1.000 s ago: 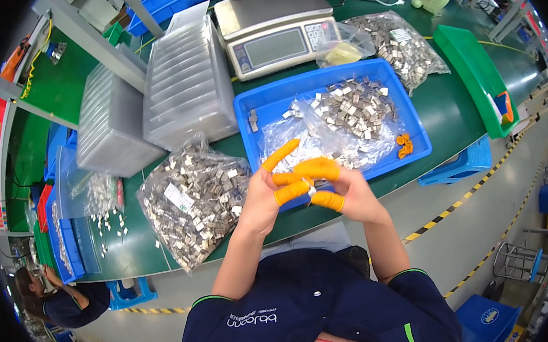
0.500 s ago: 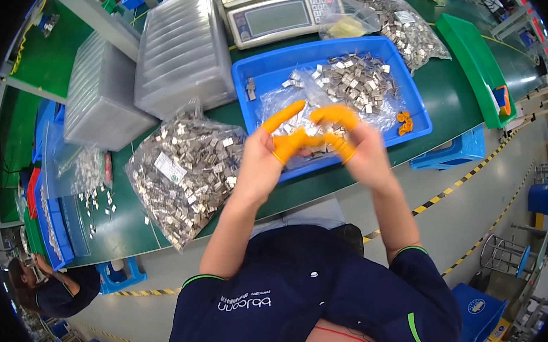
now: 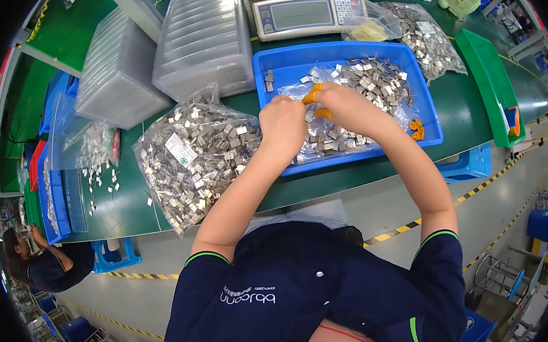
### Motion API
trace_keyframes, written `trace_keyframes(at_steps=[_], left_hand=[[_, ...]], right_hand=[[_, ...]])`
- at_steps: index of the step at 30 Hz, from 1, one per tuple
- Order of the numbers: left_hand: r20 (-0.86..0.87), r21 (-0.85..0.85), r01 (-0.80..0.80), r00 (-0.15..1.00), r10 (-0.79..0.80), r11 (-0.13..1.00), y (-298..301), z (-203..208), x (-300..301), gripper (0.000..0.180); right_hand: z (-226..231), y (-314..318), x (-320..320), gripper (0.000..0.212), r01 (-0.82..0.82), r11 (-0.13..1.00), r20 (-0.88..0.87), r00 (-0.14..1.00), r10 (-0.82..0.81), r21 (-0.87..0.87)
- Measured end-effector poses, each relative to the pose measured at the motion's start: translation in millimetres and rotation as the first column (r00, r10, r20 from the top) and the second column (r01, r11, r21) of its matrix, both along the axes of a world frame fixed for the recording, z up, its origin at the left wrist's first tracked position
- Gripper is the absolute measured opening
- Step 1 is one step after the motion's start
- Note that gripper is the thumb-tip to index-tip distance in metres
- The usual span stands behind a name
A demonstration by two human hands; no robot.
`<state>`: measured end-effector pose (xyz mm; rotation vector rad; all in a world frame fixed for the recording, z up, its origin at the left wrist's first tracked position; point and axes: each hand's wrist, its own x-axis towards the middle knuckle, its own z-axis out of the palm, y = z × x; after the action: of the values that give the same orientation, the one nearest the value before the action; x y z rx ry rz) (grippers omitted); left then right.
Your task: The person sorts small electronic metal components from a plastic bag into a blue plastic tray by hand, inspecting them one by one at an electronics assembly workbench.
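Both my hands are over the near left part of a blue tray, wearing orange finger covers. My left hand is closed with its back up, and its curled fingers are mostly hidden. Close beside it, my right hand has its covered fingers bent inward toward the left. What either hand grips, if anything, is hidden. Beneath and around them lies a crumpled clear plastic bag. Many small silver metal parts with thin leads are heaped in the tray, and several orange finger covers lie at its right end.
A full clear bag of metal parts lies left of the tray; another bag sits behind right. Stacked clear plastic trays and a weighing scale stand behind. A green tray is at right. A person sits far left.
My hands have turned over and come together, so the left hand now shows its back and hides its fingers. The view has shifted, moving the tray rightward.
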<state>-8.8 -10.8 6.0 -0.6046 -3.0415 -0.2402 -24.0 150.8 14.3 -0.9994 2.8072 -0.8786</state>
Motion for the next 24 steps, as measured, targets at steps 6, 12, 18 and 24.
trace_keyframes(at_steps=[6,12,18,24], left_hand=[[-0.068,0.054,-0.006,0.998,0.010,0.999,2,-13,-3,0.010],[0.038,0.326,-0.025,0.999,0.013,0.945,-6,12,12,0.012],[0.534,0.842,-0.479,0.806,-0.255,0.250,-35,25,24,0.024],[0.573,0.819,-0.547,0.762,-0.302,0.175,-43,26,28,0.022]], right_hand=[[-31,-6,-8,0.014,-0.006,0.994,-0.139,0.990,0.022,0.110],[-21,1,-13,0.021,0.018,1.000,0.096,0.995,-0.017,-0.012],[-3,-3,-7,0.019,0.148,0.973,0.038,0.989,-0.143,-0.176],[0,-8,7,0.016,0.155,0.988,-0.296,0.944,-0.142,0.019]])
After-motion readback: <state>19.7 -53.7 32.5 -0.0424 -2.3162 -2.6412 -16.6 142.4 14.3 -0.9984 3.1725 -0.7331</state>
